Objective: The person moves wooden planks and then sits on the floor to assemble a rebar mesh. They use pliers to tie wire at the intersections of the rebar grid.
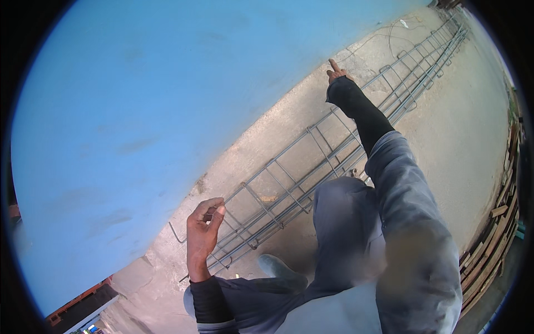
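A long rebar cage (309, 129) of grey bars tied with rectangular stirrups lies on the concrete, running from lower left to upper right. My left hand (203, 231) is raised over its near end, thumb and fingers curled together. Whatever sits in that pinch, if anything, is too small to make out. Farther along, my right arm reaches across the cage, and my right hand (339, 72) is beside its far-left edge, close to the wall's foot. One finger is stretched out toward the wall; the other fingers are partly hidden. No object shows in this hand.
A blue wall (139, 106) fills the left side, with a rough concrete strip at its foot. Thin loose wire (390, 39) curls near the cage's far end. Stacked wooden planks (495, 245) line the right edge. My bent knee (345, 222) is close to the cage.
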`<state>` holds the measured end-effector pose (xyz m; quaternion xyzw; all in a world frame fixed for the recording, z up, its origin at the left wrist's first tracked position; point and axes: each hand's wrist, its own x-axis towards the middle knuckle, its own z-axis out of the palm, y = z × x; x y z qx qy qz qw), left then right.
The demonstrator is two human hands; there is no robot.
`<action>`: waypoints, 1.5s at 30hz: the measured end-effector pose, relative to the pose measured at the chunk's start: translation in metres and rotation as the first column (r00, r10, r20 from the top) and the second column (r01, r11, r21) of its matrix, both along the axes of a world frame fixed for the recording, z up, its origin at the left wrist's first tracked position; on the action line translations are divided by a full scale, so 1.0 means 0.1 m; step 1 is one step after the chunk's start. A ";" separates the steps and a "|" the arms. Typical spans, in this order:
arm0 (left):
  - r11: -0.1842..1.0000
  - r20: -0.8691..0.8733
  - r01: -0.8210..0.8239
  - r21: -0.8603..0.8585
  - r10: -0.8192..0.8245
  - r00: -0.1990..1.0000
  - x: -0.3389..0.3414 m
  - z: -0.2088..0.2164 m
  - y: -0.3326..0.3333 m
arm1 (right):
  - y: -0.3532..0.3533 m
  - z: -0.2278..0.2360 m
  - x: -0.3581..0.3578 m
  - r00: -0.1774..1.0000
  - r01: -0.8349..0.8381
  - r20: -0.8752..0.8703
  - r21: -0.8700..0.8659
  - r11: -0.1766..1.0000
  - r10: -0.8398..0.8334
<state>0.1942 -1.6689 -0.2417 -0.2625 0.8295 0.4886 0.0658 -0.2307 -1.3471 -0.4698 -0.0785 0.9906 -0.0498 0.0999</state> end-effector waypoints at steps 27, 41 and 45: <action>0.960 -0.464 0.123 0.253 0.009 0.886 -0.72 -0.51 0.62 | -1.16 2.72 2.52 0.725 -0.001 0.019 -1.000 0.030 0.689; 0.402 -0.172 -0.156 0.902 0.668 0.724 -0.74 -0.10 0.35 | -1.29 1.57 2.80 0.717 -0.436 -0.016 -0.790 0.430 0.697; 0.439 -0.271 -0.290 0.850 0.839 0.472 -0.70 0.18 0.15 | -1.24 1.60 2.82 0.606 -0.173 0.310 -0.848 0.502 0.732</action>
